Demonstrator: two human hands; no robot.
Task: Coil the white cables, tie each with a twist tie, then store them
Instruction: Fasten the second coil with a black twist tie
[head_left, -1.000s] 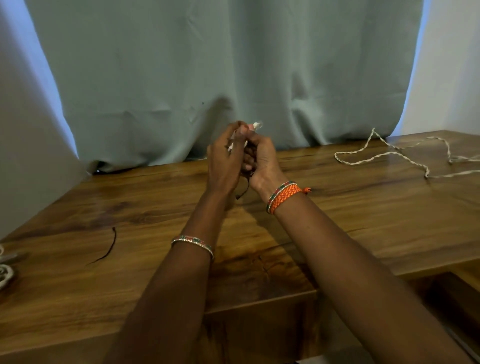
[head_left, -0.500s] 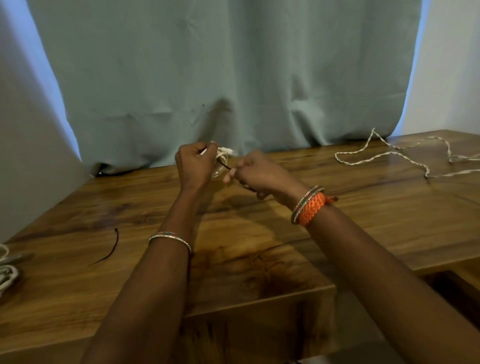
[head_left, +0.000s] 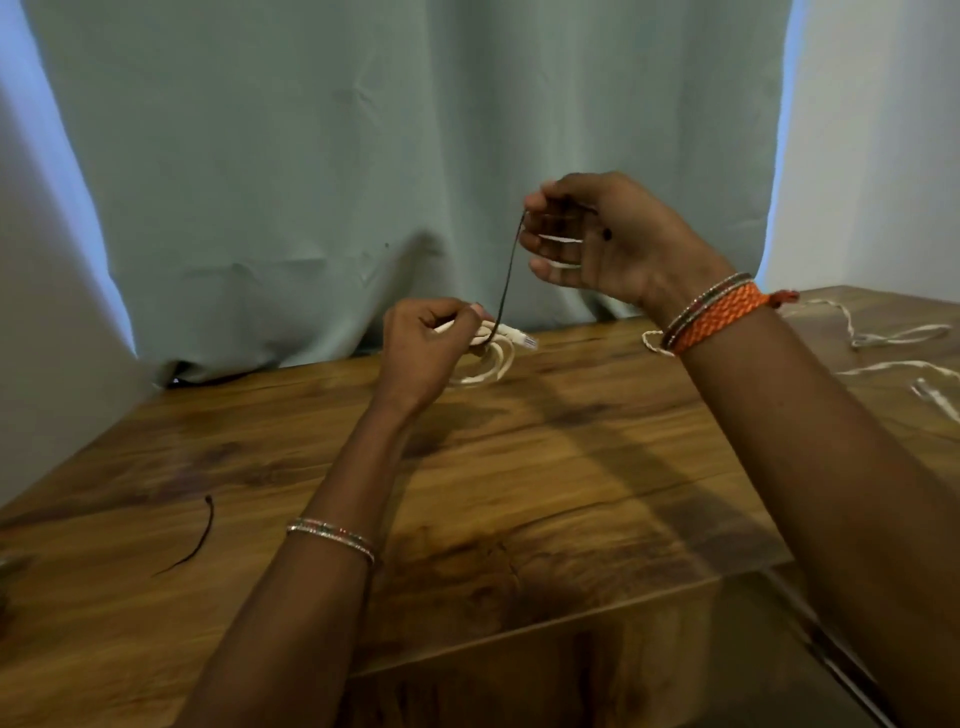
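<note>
left hand (head_left: 426, 348) above the far middle of the wooden table (head_left: 571, 493), fingers curled and gripping a small coil of white cable (head_left: 488, 358), its connector end pointing right. right hand (head_left: 597, 239) raised higher and to the right, thumb and forefinger pinching the upper end of a dark twist tie (head_left: 506, 280), remaining fingers loosely curled. the tie runs taut from that pinch down to the coil, where it meets the loops just beside the left thumb. a second dark twist tie (head_left: 200, 535) lies loose on the near left of the table. an uncoiled white cable (head_left: 893, 338) sprawls on the far right, well apart from the coil. grey-green curtain (head_left: 389, 156) behind the table.
</note>
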